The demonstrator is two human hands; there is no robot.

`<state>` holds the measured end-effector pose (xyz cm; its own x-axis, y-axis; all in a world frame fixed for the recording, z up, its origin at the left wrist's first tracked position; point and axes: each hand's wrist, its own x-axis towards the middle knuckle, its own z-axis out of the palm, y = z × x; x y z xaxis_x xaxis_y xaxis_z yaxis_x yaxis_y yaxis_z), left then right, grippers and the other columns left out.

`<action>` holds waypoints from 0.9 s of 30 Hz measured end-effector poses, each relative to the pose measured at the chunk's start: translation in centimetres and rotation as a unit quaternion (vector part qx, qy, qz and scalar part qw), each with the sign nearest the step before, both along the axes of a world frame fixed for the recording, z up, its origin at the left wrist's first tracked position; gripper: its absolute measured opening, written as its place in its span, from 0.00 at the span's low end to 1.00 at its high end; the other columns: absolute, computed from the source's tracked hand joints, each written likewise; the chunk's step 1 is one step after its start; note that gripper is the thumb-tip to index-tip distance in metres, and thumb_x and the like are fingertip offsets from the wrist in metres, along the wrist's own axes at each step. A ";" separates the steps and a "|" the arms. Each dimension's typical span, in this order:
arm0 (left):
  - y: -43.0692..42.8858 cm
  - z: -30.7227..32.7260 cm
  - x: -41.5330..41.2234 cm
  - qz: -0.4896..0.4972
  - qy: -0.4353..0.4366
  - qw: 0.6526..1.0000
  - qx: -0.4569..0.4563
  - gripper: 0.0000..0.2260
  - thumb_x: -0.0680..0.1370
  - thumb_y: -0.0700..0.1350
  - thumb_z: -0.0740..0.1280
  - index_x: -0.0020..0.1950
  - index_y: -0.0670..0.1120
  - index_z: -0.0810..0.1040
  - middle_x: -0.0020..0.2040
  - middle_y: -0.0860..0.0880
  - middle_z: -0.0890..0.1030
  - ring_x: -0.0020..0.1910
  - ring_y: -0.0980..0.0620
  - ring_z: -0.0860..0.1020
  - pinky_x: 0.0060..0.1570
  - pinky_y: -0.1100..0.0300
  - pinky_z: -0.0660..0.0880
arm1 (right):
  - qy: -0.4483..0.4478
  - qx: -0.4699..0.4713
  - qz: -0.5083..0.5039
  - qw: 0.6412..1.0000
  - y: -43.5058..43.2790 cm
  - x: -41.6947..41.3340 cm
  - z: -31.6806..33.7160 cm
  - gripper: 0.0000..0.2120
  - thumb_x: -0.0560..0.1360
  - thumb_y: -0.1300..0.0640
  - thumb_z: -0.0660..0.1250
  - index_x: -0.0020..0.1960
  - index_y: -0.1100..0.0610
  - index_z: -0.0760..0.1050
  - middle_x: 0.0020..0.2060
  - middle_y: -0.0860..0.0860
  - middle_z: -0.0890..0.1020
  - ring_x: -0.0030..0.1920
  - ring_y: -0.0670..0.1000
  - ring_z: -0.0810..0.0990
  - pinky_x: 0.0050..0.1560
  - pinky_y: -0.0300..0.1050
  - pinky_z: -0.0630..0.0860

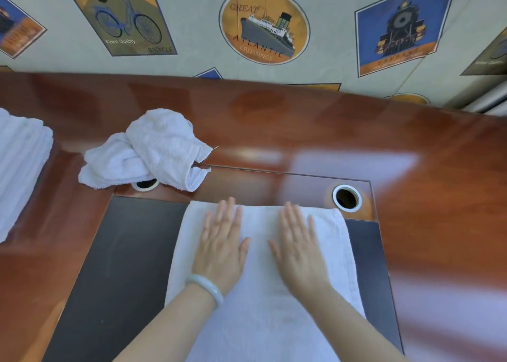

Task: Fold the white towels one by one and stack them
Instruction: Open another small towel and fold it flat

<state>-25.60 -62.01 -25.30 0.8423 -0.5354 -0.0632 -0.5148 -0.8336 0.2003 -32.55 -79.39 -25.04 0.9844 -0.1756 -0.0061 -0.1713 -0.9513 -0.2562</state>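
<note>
While left hand and right hand press flat on the towel, its long axis runs from fingertips back past the wrists | fingers straight, slightly spread | far edge just beyond fingertips | neither hand nearer.

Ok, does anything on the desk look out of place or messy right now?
Only the crumpled towel at the back left: it lies in a heap, one edge draped over a cable hole. The spread towel under the left hand and right hand lies flat.
</note>
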 end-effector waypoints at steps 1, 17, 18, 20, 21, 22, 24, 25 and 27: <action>-0.5 -0.2 -0.5 -0.029 0.004 1.000 0.007 0.28 0.81 0.54 0.50 0.78 0.43 0.61 0.80 0.44 0.57 0.79 0.44 0.54 0.74 0.43 0.51 | 0.001 0.006 0.045 0.999 1.1 0.0 -0.4 0.30 0.82 0.45 0.49 0.76 0.63 0.62 0.76 0.57 0.61 0.77 0.57 0.60 0.74 0.57 0.53; 1.5 0.9 0.7 0.082 -0.011 0.997 -0.001 0.30 0.81 0.55 0.46 0.79 0.40 0.55 0.80 0.42 0.54 0.79 0.43 0.53 0.76 0.44 0.48 | 0.009 -0.018 -0.082 0.996 -2.1 -0.8 -0.1 0.32 0.80 0.45 0.46 0.78 0.63 0.57 0.78 0.58 0.58 0.79 0.57 0.55 0.77 0.59 0.48; 0.8 0.6 -0.4 0.039 -0.007 0.999 -0.009 0.28 0.81 0.54 0.49 0.79 0.42 0.58 0.80 0.43 0.56 0.79 0.43 0.55 0.75 0.43 0.49 | 0.001 -0.005 -0.022 1.000 -0.6 -1.0 -0.5 0.30 0.81 0.46 0.48 0.78 0.62 0.57 0.78 0.57 0.58 0.78 0.57 0.55 0.76 0.58 0.48; 0.8 -0.1 -1.4 -0.019 0.005 1.000 0.016 0.27 0.81 0.55 0.50 0.79 0.47 0.60 0.80 0.47 0.57 0.78 0.45 0.57 0.73 0.39 0.51 | 0.011 -0.010 0.058 0.998 0.3 -1.4 -1.1 0.29 0.81 0.47 0.50 0.79 0.58 0.57 0.78 0.55 0.58 0.78 0.56 0.55 0.76 0.57 0.48; 1.5 -0.4 -1.1 -0.022 0.005 0.999 0.039 0.27 0.81 0.56 0.49 0.79 0.49 0.59 0.80 0.48 0.56 0.79 0.45 0.56 0.73 0.38 0.52 | 0.019 -0.015 0.050 0.998 -0.7 -1.6 -1.2 0.29 0.81 0.46 0.49 0.79 0.58 0.58 0.78 0.54 0.59 0.78 0.55 0.55 0.76 0.56 0.48; 2.4 -0.6 -0.4 -0.009 -0.001 0.998 0.057 0.27 0.81 0.57 0.47 0.80 0.50 0.58 0.80 0.48 0.55 0.79 0.46 0.55 0.74 0.38 0.51 | 0.029 -0.025 0.013 0.999 -2.3 -1.6 -1.4 0.30 0.81 0.45 0.47 0.78 0.58 0.58 0.77 0.54 0.60 0.78 0.55 0.56 0.76 0.56 0.48; 4.7 -0.8 1.5 0.044 0.002 0.997 0.066 0.28 0.81 0.57 0.44 0.80 0.50 0.55 0.81 0.48 0.53 0.79 0.47 0.51 0.76 0.40 0.49 | 0.053 -0.044 -0.079 0.995 -6.3 -2.4 -1.4 0.33 0.79 0.42 0.42 0.79 0.59 0.56 0.78 0.54 0.59 0.79 0.55 0.54 0.78 0.55 0.47; 5.7 -0.7 2.5 0.081 0.011 0.995 0.058 0.29 0.80 0.58 0.42 0.81 0.50 0.53 0.81 0.47 0.52 0.80 0.47 0.50 0.77 0.42 0.47 | 0.066 -0.043 -0.107 0.991 -8.1 -2.8 -1.3 0.35 0.79 0.40 0.39 0.79 0.59 0.54 0.79 0.54 0.57 0.79 0.55 0.52 0.78 0.55 0.46; 6.9 -0.4 3.8 0.131 0.024 0.990 0.050 0.32 0.79 0.58 0.37 0.81 0.47 0.50 0.81 0.45 0.50 0.80 0.47 0.48 0.77 0.45 0.45 | 0.088 -0.050 -0.126 0.987 -10.1 -3.5 -1.1 0.37 0.77 0.39 0.36 0.80 0.58 0.50 0.79 0.53 0.53 0.80 0.54 0.49 0.79 0.56 0.45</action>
